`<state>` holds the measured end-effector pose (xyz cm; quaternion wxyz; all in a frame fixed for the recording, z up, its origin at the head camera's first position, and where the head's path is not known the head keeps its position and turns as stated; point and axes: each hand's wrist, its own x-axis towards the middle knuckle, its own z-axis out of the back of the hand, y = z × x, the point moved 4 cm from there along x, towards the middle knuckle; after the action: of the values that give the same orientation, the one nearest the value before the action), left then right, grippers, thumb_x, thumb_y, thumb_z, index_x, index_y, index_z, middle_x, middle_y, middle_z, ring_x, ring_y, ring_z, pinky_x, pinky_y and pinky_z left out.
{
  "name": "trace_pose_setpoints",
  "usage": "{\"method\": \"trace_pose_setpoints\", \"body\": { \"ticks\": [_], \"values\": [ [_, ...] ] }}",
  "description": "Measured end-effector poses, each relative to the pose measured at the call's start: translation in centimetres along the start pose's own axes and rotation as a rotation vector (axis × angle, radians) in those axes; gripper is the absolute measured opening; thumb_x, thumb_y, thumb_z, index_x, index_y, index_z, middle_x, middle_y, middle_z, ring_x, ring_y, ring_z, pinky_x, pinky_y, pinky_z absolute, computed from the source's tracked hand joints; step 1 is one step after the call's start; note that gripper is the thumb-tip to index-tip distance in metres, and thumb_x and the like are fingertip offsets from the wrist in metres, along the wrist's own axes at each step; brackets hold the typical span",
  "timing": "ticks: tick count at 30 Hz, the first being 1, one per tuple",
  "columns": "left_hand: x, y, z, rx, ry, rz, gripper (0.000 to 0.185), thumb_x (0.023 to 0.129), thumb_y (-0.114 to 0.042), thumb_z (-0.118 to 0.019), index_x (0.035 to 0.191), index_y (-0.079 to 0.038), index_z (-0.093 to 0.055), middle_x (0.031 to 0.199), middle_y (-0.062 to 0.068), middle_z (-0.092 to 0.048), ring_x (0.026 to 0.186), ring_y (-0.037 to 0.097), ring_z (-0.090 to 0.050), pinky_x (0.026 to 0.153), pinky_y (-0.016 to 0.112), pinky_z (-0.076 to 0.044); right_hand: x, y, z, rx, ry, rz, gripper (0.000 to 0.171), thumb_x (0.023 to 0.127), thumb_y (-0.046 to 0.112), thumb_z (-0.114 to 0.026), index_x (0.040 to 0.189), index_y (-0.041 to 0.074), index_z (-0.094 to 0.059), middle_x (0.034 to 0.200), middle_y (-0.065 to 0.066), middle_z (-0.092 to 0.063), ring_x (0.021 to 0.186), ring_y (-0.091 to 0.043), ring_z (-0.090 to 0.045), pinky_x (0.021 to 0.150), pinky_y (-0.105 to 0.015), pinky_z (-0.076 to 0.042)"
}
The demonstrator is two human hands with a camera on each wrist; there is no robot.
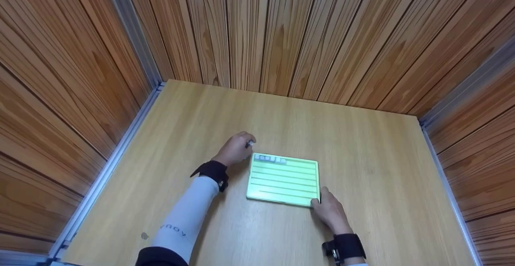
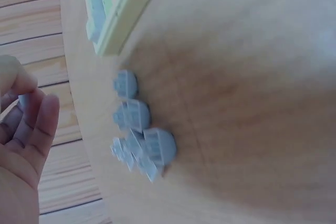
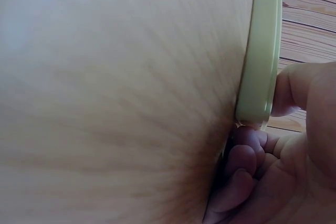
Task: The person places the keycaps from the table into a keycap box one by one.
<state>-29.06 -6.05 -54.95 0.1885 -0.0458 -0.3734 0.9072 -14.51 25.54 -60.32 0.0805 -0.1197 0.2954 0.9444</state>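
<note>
Table point(image 1: 362, 145) inside wood-panel walls. Green tray point(image 1: 283, 179) lies flat mid-table, grey tiles point(image 1: 270, 159) in its far-left row. Right hand point(image 1: 330, 209) pinches tray's near-right corner. Left hand point(image 1: 235, 149) at far-left corner, fingertips pinching one tile point(image 1: 250, 143). Loose pile point(image 2: 137, 129) beside tray.

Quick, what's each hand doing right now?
Left hand: pinches a small grey plastic tile in its fingertips.
Right hand: grips the corner of the light green plastic board.

Light wooden counter point(image 1: 362, 157): smooth, matt grain. Pale green plastic ruled tray point(image 1: 283, 179) on it: smooth, slight sheen. Small grey plastic ridged pieces point(image 2: 137, 129) beside the tray: matt. Surrounding walls: ribbed wood-grain planks.
</note>
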Motion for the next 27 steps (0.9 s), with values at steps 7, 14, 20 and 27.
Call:
{"method": "trace_pose_setpoints", "body": {
  "ticks": [7, 14, 20, 27],
  "values": [
    [0.5, -1.3, -1.4, -0.014, 0.017, -0.048, 0.023, 0.093, 0.0, -0.063, 0.115, -0.001, -0.067, 0.112, 0.007, -0.063, 0.102, 0.02, -0.061, 0.087, 0.031, -0.054, 0.0, 0.0, -0.1, -0.003, -0.003, 0.002, 0.016, 0.093, 0.016, -0.055, 0.1, 0.004, -0.049, 0.088, -0.009, -0.05, 0.076, -0.026, -0.045, 0.063, -0.036, -0.037],
    [1.1, -2.9, -2.6, 0.018, 0.033, -0.115, 0.017, 0.097, -0.006, -0.064, 0.114, -0.006, -0.069, 0.116, 0.004, -0.059, 0.102, 0.018, -0.062, 0.085, 0.028, -0.054, 0.0, 0.0, 0.0, -0.004, -0.014, 0.018, 0.017, 0.093, 0.016, -0.056, 0.101, 0.003, -0.05, 0.089, -0.01, -0.052, 0.077, -0.026, -0.046, 0.065, -0.037, -0.038],
    [1.8, -4.9, -3.9, 0.07, 0.037, -0.251, 0.019, 0.096, -0.004, -0.066, 0.113, -0.004, -0.073, 0.113, 0.006, -0.06, 0.1, 0.019, -0.063, 0.084, 0.027, -0.054, 0.0, 0.1, 0.0, -0.003, -0.002, 0.009, 0.015, 0.092, 0.016, -0.055, 0.098, 0.004, -0.047, 0.086, -0.008, -0.047, 0.076, -0.025, -0.044, 0.064, -0.035, -0.036],
    [2.8, -6.2, -6.2, 0.108, 0.084, -0.268, 0.02, 0.094, -0.004, -0.069, 0.114, -0.005, -0.075, 0.11, 0.007, -0.068, 0.103, 0.019, -0.064, 0.089, 0.027, -0.053, 0.1, 0.0, 0.0, 0.0, -0.007, 0.002, 0.015, 0.092, 0.016, -0.056, 0.099, 0.004, -0.048, 0.087, -0.008, -0.049, 0.077, -0.025, -0.045, 0.065, -0.036, -0.037]
  ]
}}
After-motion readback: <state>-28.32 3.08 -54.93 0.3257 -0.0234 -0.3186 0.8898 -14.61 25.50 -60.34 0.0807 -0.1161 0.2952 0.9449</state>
